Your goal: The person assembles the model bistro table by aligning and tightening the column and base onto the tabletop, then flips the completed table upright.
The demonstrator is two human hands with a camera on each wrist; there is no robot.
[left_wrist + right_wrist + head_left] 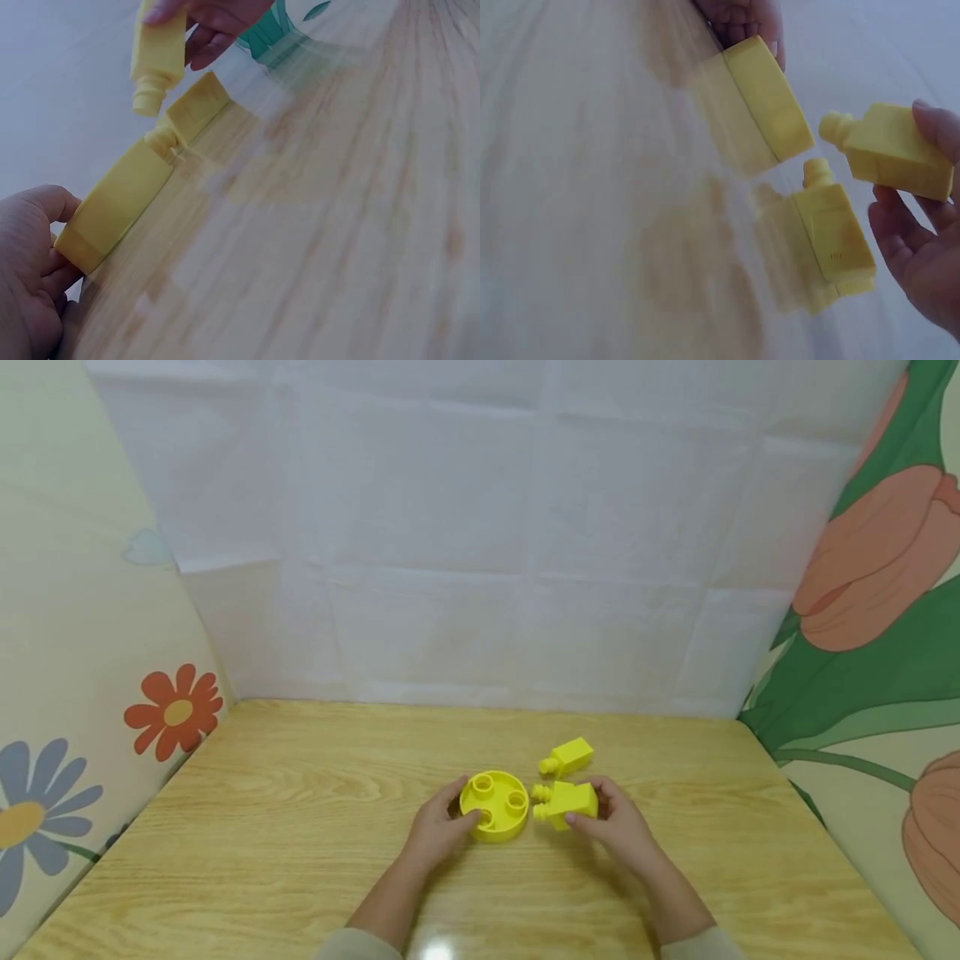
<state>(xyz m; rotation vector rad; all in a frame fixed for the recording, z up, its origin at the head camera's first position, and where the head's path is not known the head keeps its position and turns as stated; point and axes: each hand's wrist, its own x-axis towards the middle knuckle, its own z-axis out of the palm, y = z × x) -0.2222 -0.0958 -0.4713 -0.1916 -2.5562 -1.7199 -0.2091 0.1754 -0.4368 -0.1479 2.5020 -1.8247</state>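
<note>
My left hand grips a round yellow base by its left edge, thumb over the rim. Three ring-shaped sockets stand up inside the base, which rests on the table. Just to its right, my right hand pinches a yellow bottle-shaped block between thumb and fingers. This block is lifted off the table, its ridged neck toward the base. Under it, a second yellow block of that kind lies on the table, partly hidden in the head view. Farther back lies another yellow block, neck pointing left.
The wood-grain table is glossy. A white cloth hangs at the back. Flower-printed panels stand at the left and the right.
</note>
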